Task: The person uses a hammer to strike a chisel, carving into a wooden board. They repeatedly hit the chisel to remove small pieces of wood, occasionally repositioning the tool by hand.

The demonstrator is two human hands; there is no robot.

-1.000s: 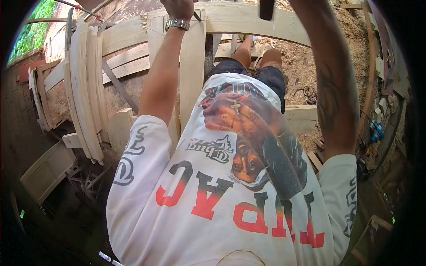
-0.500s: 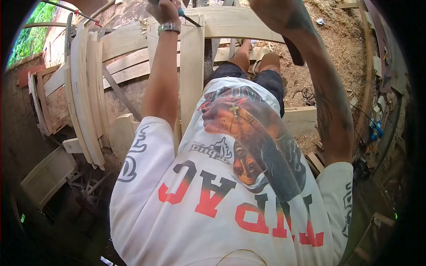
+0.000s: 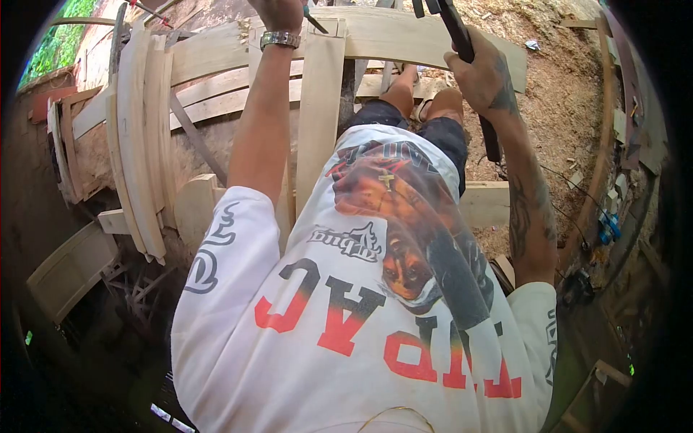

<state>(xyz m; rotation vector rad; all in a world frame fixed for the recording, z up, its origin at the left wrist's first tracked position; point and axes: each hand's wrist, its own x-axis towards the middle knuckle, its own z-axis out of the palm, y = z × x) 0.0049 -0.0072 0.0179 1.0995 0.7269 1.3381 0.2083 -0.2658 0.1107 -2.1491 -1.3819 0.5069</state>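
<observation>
Right hand (image 3: 482, 78) clenched on hammer (image 3: 455, 27), axis 11-to-5 o'clock, head up; left hand (image 3: 278, 10) grips chisel (image 3: 315, 24) pointing 4 o'clock.

Left grip (image 3: 278, 11) — right grip (image 3: 482, 72) — both clenched.

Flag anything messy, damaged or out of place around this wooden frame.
Sawdust covers the ground, and a thin cable trails loose across it. The wooden frame shows no visible damage. The left hand holds a chisel, the right hand a dark tool; neither looks odd.
</observation>
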